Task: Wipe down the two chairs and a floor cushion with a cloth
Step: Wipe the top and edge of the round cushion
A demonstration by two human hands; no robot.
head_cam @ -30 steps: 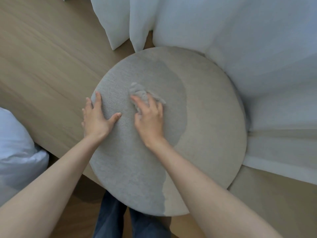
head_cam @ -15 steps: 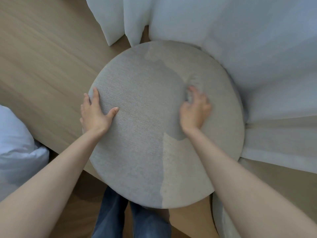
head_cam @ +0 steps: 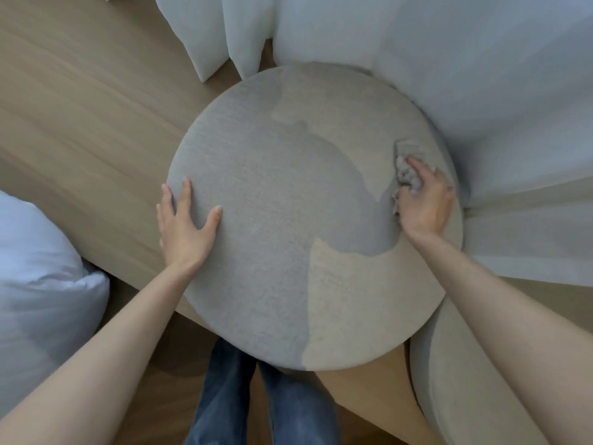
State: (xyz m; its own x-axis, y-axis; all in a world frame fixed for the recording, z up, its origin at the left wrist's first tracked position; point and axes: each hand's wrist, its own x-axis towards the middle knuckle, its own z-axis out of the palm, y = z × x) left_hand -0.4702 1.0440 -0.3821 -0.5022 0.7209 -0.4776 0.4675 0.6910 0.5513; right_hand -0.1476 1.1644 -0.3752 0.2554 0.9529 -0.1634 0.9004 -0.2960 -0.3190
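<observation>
Floor cushion (head_cam: 272, 220): round, grey, mid-frame over the wood floor (head_cam: 80, 107), its far-right rim against the white curtain (head_cam: 481, 75). Left hand (head_cam: 184, 229) lies flat on the left edge, grip apart, fingers spread. Right hand (head_cam: 425, 203) sits at the right edge, grip clamped on a crumpled cloth (head_cam: 406, 175) that is mostly hidden under the fingers. Near right, a beige padded shape (head_cam: 449, 380) is cut off, can't identify it. White bedding (head_cam: 38, 284) at left is cropped.

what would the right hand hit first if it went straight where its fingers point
Beyond the cloth it grips, the right hand would likely meet the white curtain past the cushion rim.
</observation>
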